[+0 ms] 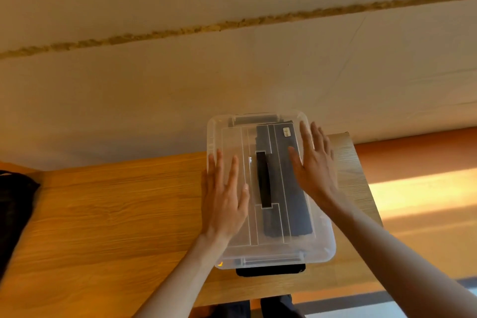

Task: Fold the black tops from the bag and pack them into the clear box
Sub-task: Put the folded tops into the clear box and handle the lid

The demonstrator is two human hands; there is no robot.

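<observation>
Head view: clear box [321, 245] sits at the right end of the wooden table [116, 214], lid [233, 137] on; folded black tops [299, 204] show through the lid, stacked on the right side of the box, a small label at their far end; left side of the box looks unfilled. Left hand [223, 196] lies flat on the lid's left half, right hand [313, 162] flat on its right half; fingers straight on both, gripping nothing, just pressing or resting. Handling, judged: fabric is soft and light, so the box should shift easily; thin plastic is stiff but smooth and will likely slide on the wood; lid may flex under palm load, so press near the rim, not mid-panel. Best holds look like the black centre handle [264, 181] or the short ends; the dark latch [269, 270] at the near end hangs out, probably not clipped, cannot confirm. Edges: right table edge is just beside the box, near edge close below the latch; open room is to the left, bare wood up to the black bag [15, 209] at the far left edge of the table.
</observation>
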